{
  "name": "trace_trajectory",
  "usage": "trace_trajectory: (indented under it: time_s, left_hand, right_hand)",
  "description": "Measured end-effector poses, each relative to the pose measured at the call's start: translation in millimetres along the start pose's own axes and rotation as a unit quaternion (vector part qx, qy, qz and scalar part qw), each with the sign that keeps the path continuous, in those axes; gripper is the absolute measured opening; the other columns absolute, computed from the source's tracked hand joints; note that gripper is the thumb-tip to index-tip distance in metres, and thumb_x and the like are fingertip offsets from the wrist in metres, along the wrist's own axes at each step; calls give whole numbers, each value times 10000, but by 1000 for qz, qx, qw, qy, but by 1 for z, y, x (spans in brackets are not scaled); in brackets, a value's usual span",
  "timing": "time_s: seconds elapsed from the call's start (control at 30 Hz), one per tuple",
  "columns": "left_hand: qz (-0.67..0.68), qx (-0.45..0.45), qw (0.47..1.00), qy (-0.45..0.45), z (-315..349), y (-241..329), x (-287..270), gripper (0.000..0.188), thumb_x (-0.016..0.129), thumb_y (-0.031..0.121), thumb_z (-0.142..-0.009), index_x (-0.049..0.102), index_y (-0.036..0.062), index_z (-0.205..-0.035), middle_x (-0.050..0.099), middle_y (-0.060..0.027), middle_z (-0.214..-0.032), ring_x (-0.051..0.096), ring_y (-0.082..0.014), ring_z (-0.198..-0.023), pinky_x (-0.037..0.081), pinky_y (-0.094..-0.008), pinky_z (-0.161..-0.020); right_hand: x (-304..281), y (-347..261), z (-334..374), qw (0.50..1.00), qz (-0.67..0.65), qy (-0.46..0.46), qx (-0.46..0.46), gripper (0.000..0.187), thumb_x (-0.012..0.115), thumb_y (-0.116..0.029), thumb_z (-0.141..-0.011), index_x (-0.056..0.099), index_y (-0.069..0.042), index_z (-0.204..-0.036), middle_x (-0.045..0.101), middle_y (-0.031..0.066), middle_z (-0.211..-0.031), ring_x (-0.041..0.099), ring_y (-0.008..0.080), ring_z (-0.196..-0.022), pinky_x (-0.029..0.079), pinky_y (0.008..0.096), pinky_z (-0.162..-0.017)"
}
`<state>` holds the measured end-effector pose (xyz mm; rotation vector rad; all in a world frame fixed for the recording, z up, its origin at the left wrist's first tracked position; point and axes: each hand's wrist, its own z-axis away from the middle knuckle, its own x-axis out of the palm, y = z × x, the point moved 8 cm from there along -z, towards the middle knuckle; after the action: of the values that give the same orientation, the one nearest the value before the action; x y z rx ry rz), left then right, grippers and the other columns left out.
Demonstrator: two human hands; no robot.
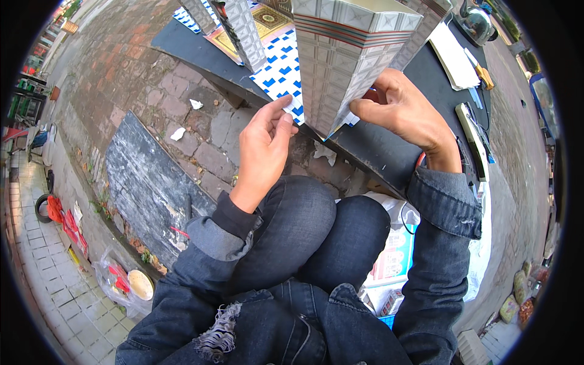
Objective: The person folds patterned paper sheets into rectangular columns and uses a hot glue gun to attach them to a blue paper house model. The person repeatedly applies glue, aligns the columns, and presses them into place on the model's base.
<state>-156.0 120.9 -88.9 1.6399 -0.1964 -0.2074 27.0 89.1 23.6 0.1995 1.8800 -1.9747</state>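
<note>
A grey cardboard model wall (331, 79) with a tile pattern and red and green stripes stands folded at the table's near edge. Beneath it lies a blue-and-white checked sheet (281, 67). My left hand (264, 146) is just left of the wall's foot, thumb and forefinger apart beside the sheet's edge, holding nothing. At the wall's right side my right hand (406, 112) has its fingers curled with the thumb toward the wall's lower part. Something dark red shows between those fingers; its kind and the fingertips are partly hidden.
More grey model pillars (240, 30) rise at the back of the black table (380, 155). White papers (453, 58), a yellow-handled tool (483, 74) and a clear-lidded kettle (477, 24) lie to the right. A dark board (152, 182) rests on the paving at left.
</note>
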Motion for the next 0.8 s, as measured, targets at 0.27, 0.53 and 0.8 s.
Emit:
trace_trajectory:
  time_s: [0.27,0.53,0.8]
  left_hand:
    - [-51,9,998,-25,-5,14,1,400,767,84,-892,659,-66,-1247,690,-76,-924,666,-115,-780,552,-279,-729]
    - [-194,41,979,-54,-29,36,13,349,764,83,-866,696,-54,-1180,728,-103,-905,652,-102,-736,535,-288,-694]
    - [-312,273,909,-53,-10,67,22,307,760,174,-888,683,-27,-1107,648,-127,-1080,614,-320,-927,486,-432,-885]
  right_hand:
    - [1,2,10,998,17,49,-47,385,625,-49,-823,687,33,-1194,723,108,-1160,670,220,-1055,513,379,-1003]
    - [-11,10,4,996,49,78,5,373,596,-84,-838,688,25,-1183,721,96,-1148,656,203,-1070,506,378,-992]
    - [-16,13,-4,994,77,71,20,413,609,-134,-831,688,17,-1207,727,94,-1161,643,185,-1091,475,348,-1000]
